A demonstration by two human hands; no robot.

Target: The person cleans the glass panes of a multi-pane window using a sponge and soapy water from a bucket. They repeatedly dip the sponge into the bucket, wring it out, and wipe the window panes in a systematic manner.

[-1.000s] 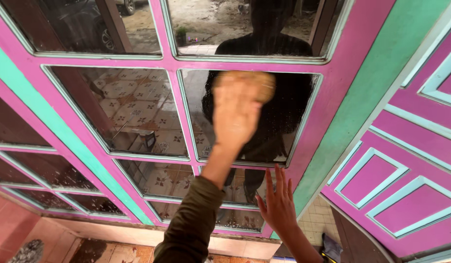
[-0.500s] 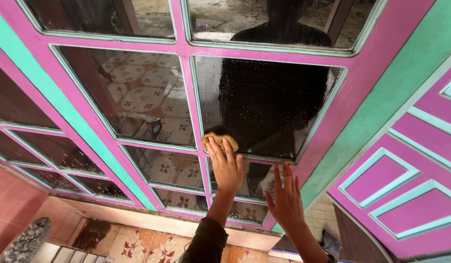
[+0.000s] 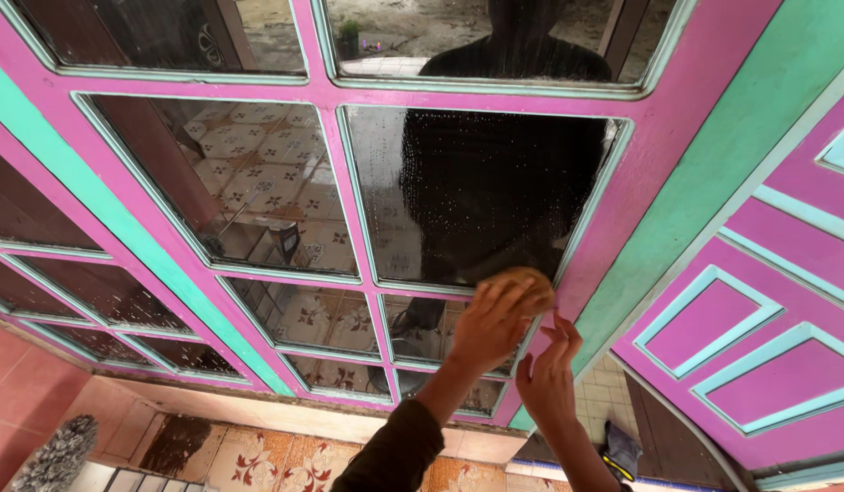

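Note:
My left hand [image 3: 491, 324], in a dark sleeve, presses a yellow-brown sponge [image 3: 537, 290] against the lower right corner of a wet glass pane [image 3: 477, 191]. The pane sits in a pink window frame [image 3: 650, 155] with pale blue trim. Droplets cover the glass, and a dark reflection of a person shows in it. My right hand [image 3: 550, 375] rests on the pink frame just below and right of the sponge, fingers slightly bent and holding nothing.
Several more panes [image 3: 249, 182] lie to the left and below. A green post [image 3: 714, 164] and a pink panelled door [image 3: 759, 310] stand at the right. Patterned floor tiles [image 3: 258, 460] and a grey brush [image 3: 57, 456] lie below.
My left hand swept the sponge from the pane's top down to its lower left corner, then along the bottom edge to the lower right corner. My right hand stayed on the frame.

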